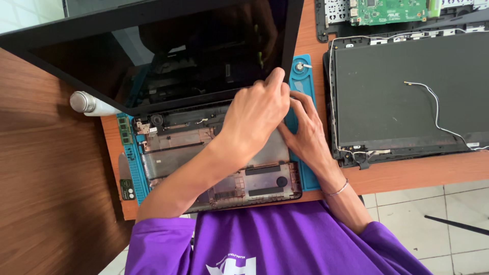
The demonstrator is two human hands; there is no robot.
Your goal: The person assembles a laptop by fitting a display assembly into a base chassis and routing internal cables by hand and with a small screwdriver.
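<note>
**Both hands crowded at the right hinge corner of an opened laptop**

The stripped black laptop base shell (224,168) lies on a blue ridged work mat (305,173) on the orange-brown wooden bench (407,173), near its front edge. The tilted black laptop screen (153,56) overhangs the shell's rear half and hides what lies beneath. The left hand (257,114) reaches across the shell, its grip curled together at the screen's lower right corner; what it pinches cannot be made out. The right hand (303,132) sits just beside it, fingers bent against the same corner, largely covered by the left.

A second dark laptop lid with loose white wires (407,97) lies close on the right, leaving only a narrow strip of mat between. A green circuit board (389,10) is cut off at the top. A white cylinder with a metal cap (91,104) and green memory sticks (125,130) sit left of the shell.
</note>
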